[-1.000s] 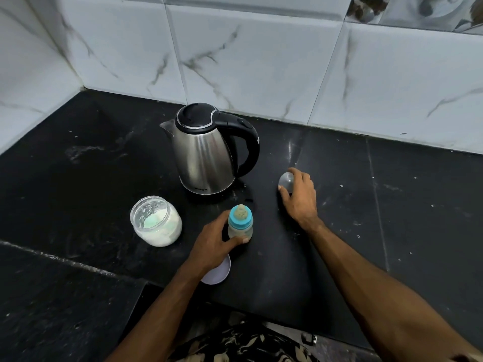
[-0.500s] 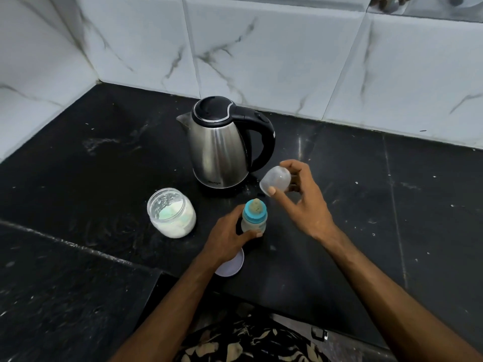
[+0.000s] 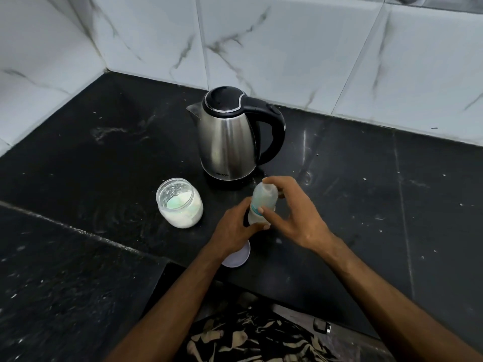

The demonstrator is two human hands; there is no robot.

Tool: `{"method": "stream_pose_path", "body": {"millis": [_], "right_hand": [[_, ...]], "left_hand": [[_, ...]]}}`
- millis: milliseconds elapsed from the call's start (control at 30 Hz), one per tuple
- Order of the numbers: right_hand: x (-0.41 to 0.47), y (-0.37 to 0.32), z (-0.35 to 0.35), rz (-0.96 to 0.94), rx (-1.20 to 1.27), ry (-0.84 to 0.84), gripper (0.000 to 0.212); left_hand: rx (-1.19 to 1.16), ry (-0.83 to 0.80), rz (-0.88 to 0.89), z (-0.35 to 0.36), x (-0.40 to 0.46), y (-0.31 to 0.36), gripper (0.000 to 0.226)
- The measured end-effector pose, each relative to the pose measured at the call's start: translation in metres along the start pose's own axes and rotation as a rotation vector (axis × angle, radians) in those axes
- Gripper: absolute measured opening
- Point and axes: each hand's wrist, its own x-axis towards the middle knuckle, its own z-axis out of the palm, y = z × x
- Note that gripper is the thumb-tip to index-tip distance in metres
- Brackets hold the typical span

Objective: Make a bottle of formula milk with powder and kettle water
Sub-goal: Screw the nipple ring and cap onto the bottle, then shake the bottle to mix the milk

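A small baby bottle with a blue collar stands on the black counter, and a clear dome cap sits over its teat. My left hand grips the bottle's lower body. My right hand holds the cap from above, fingers curled round it. A steel kettle with a black lid and handle stands just behind. To the left is an open glass jar of white powder with a green scoop inside.
A white lid lies on the counter under my left wrist. White marble-look tiles line the back and left walls. The counter's front edge runs near my forearms, with patterned fabric below it.
My right hand lifted the clear cap from the counter at the right and brought it down over the bottle's teat. My left hand kept its hold on the bottle.
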Motion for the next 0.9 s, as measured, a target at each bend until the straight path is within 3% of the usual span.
{"method": "stream_pose_path", "body": {"millis": [567, 900], "right_hand": [[-0.017, 0.002, 0.046, 0.141, -0.112, 0.16, 0.069], [-0.015, 0.011, 0.047, 0.146, -0.128, 0.135, 0.07]], "left_hand": [[0.054, 0.045, 0.045, 0.003, 0.001, -0.008, 0.048], [0.05, 0.05, 0.077, 0.002, 0.002, -0.011, 0.044]]}}
